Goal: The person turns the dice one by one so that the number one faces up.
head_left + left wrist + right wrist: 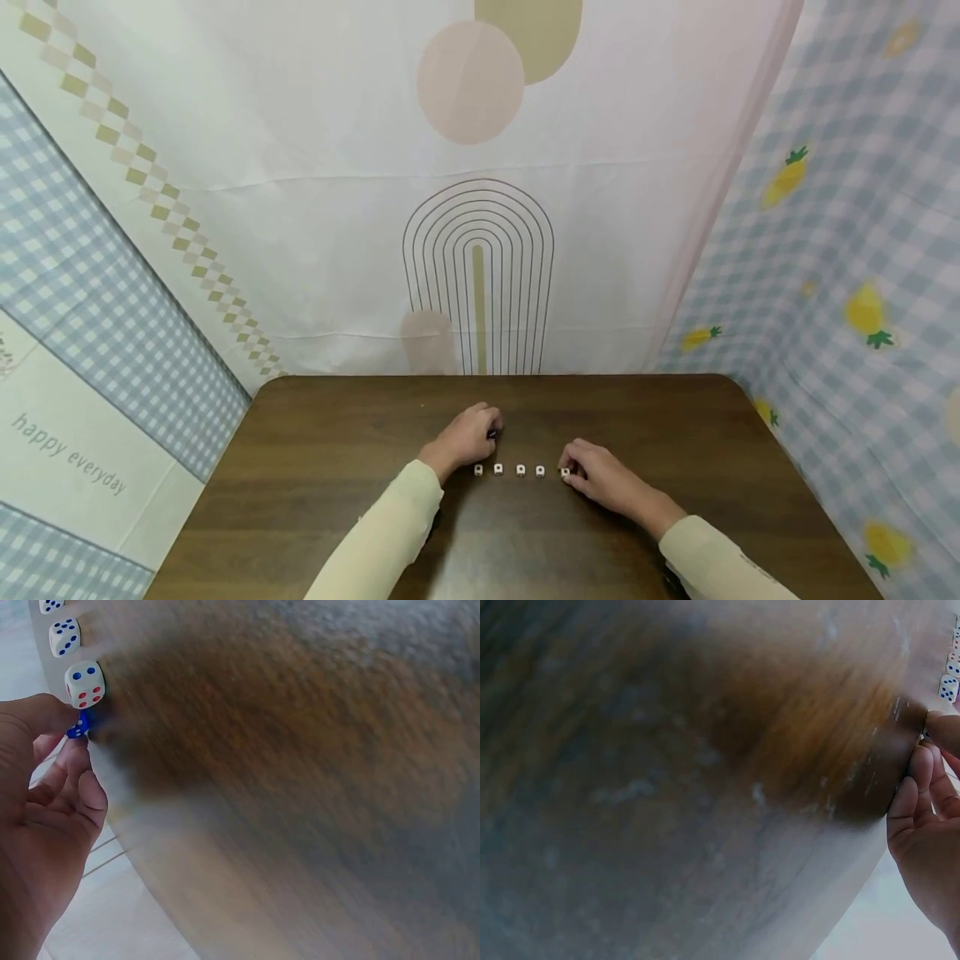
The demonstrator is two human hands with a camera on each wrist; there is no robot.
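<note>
A row of several white dice runs left to right across the brown table. Just behind the row's left end is my left hand, pinching a small blue die between thumb and fingers. Beside it in the left wrist view stands the nearest white die, with blue and red pips. At the row's right end my right hand pinches another white die between thumb and fingertips. In the right wrist view the fingers mostly hide that die, and other white dice line up beyond.
The wooden table has rounded back corners and meets a white patterned cloth behind it. Blue checked cloth with pineapple prints hangs on the right, and another checked cloth on the left.
</note>
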